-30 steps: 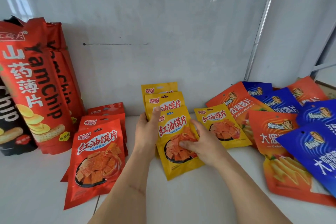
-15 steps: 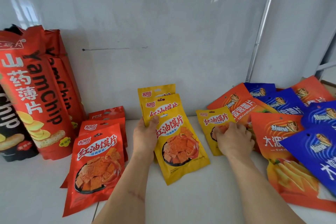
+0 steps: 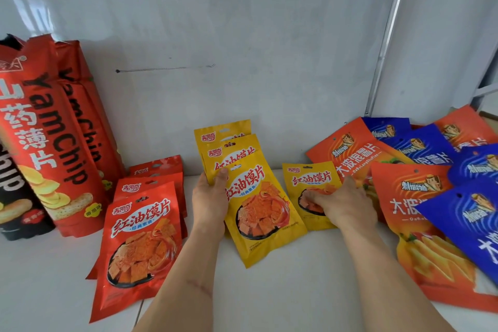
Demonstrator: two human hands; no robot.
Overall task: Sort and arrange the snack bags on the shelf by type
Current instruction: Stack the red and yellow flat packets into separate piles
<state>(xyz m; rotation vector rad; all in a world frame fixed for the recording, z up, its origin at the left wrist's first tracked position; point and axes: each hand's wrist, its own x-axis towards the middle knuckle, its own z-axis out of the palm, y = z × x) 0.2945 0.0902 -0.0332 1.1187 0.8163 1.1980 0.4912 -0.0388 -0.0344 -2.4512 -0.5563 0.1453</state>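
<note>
So my right hand (image 3: 343, 206) has come off the front yellow bag (image 3: 258, 210) in the middle of the frame and slid over to the stray yellow bag (image 3: 310, 191), right of center. Its grip is curled down on that bag's lower half, fingertips (image 3: 310, 197) pressing the print, looks like I'm gathering it up rather than just resting there. Left hand (image 3: 210, 197) hasn't budged: thumb on the front bag's top left corner, the other fingers hidden behind, pinching the yellow stack so it doesn't fan out or slide on the shelf (image 3: 296, 291). Makes sense, the stray is the same type, so I'd guess it goes on that stack next. Red bags (image 3: 142, 240) sit lower left, already piled; the orange and blue bags (image 3: 436, 191) at right are a mixed heap.
</note>
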